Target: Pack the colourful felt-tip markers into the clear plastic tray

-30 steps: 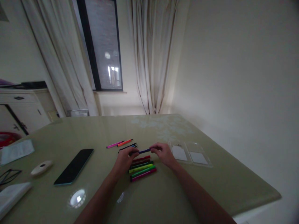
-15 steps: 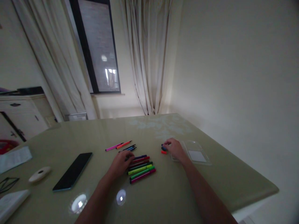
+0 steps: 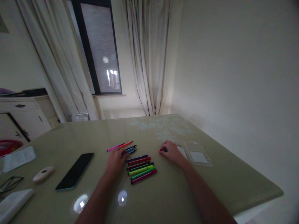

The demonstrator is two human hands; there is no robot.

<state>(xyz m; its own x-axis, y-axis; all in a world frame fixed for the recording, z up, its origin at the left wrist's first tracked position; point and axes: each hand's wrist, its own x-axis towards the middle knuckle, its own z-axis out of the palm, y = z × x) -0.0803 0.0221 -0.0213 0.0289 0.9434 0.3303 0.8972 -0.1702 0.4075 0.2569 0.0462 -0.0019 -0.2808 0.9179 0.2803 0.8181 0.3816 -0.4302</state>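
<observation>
My left hand [image 3: 116, 160] has its thumb and fingers pinched on the lower end of an uncapped blue marker [image 3: 132, 152]. Beside it lie other uncapped markers: a pink marker [image 3: 114, 147], an orange marker [image 3: 126, 144] and more blue ones. Nearer to me sits a row of capped felt-tip markers, including a yellow-green marker [image 3: 140, 170] and a magenta marker [image 3: 144, 176]. My right hand [image 3: 171, 151] rests on the table with fingers curled around small marker caps; a dark blue cap [image 3: 165, 149] and an orange cap [image 3: 160, 151] show at its fingertips.
An open clear plastic case [image 3: 199, 153] lies to the right of my right hand, partly behind it. On the left are a black phone [image 3: 75, 171], a white oval object [image 3: 43, 174], glasses [image 3: 10, 184] and a white box [image 3: 15, 203]. A wall borders the table's right side.
My left hand has shifted from the capped row up and left to the uncapped blue markers. The right hand has moved slightly left, over the caps. The view has turned a little.
</observation>
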